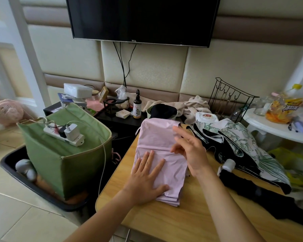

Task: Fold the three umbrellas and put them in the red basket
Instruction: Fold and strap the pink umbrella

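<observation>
Left hand flat on pink umbrella

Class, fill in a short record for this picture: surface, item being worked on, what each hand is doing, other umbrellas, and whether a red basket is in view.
surface: wooden table
item: pink umbrella, lying flat
left hand: pressed flat on the pink umbrella
right hand: raised over it, fingers relaxed, holding nothing
other umbrellas: floral umbrella and black umbrella, to the right
red basket: not seen
</observation>
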Demonstrator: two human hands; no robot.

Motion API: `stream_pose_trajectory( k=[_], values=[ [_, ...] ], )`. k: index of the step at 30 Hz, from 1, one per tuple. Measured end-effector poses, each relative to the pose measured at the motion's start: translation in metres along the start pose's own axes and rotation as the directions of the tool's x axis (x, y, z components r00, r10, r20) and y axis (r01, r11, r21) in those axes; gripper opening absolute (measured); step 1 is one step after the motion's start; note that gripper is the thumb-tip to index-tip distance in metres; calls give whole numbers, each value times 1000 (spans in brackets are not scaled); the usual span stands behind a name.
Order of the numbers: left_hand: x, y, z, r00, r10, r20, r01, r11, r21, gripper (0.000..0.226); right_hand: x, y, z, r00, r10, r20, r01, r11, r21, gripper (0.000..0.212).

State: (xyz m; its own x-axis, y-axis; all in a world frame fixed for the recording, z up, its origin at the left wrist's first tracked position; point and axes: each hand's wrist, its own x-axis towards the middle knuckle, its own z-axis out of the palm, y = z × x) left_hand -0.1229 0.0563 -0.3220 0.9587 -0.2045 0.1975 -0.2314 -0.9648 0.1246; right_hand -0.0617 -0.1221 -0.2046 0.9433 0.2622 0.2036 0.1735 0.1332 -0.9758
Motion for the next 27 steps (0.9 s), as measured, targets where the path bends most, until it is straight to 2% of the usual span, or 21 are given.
stream_pose_trajectory(
  k=[3, 5, 8, 9, 11, 13, 15, 17, 21, 24, 25, 27],
  values=[
    [1, -1, 0, 1000, 4, 7, -4, 999, -37, 88, -3, -1, 5, 997, 13, -79, -7, 997, 71, 19],
    [4, -4, -2, 1000, 6, 18, -5, 998, -68, 90, -6, 0, 3, 990, 40, -133, -23, 992, 122, 19],
    [11, -10, -15, 1000, -6, 14, 10, 950, -311, 88, -14, 4, -2, 985, 125, -122, -111, 988, 109, 25],
    [12, -10, -22, 999, -40, -24, 25, 888, -460, 78, -17, 6, -4, 976, 185, -119, -174, 980, 94, 33],
    [12, -7, -38, 971, -228, -71, 101, 661, -743, 50, -24, 9, -7, 943, 315, -110, -316, 949, 12, 44],
    [13, -6, -53, 891, -453, -17, 211, 448, -869, 25, -32, 13, -11, 906, 415, -80, -422, 897, -133, 46],
    [15, -11, -60, 810, -585, 46, 265, 295, -918, 21, -40, 18, -15, 885, 463, -51, -460, 851, -252, 43],
    [14, -14, -65, 779, -624, 67, 244, 202, -949, 30, -48, 25, -20, 884, 467, -24, -453, 842, -291, 43],
    [9, -8, -75, 760, -648, 53, 293, 268, -918, 44, -58, 34, -23, 891, 453, 24, -416, 837, -355, 38],
    [9, -7, -75, 742, -668, 60, 435, 412, -801, 47, -61, 33, -24, 892, 450, 39, -399, 825, -399, 35],
    [7, -7, -76, 736, -672, 82, 476, 427, -769, 47, -61, 33, -25, 891, 452, 42, -396, 819, -415, 36],
    [5, -12, -75, 749, -640, 171, 510, 393, -765, 49, -62, 31, -27, 887, 461, 36, -400, 805, -438, 42]
  ],
)
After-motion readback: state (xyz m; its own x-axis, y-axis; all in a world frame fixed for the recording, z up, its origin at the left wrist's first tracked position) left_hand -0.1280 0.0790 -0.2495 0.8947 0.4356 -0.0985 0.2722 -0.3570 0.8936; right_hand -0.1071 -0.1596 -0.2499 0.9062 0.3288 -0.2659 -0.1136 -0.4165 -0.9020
